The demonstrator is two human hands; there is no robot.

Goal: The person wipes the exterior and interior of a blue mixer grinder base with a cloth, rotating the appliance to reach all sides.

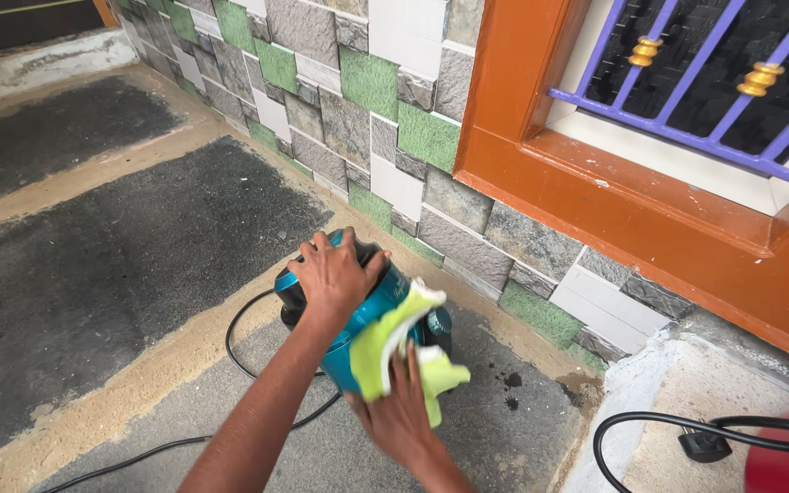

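Two hands on the job: my left hand (333, 274) spreads its fingers (312, 258) wide over the top of the teal vacuum cleaner (372, 310), pinning it steady on the floor (120, 265). My right hand (401, 415) grips a yellow-green cloth (394, 342), pressed against the machine's side just beyond my fingertips. Black cable (248, 365) trails beneath my left wrist; tiled wall (394, 119) stands behind.

So the vacuum cleaner (367, 306) sits on the floor (93, 274) right by the tiled wall (367, 119), left hand (332, 274) on top, right hand (399, 415) with a cloth (394, 342) against its near side. Window (687, 82) is up right, a plug (703, 445) lies far right.
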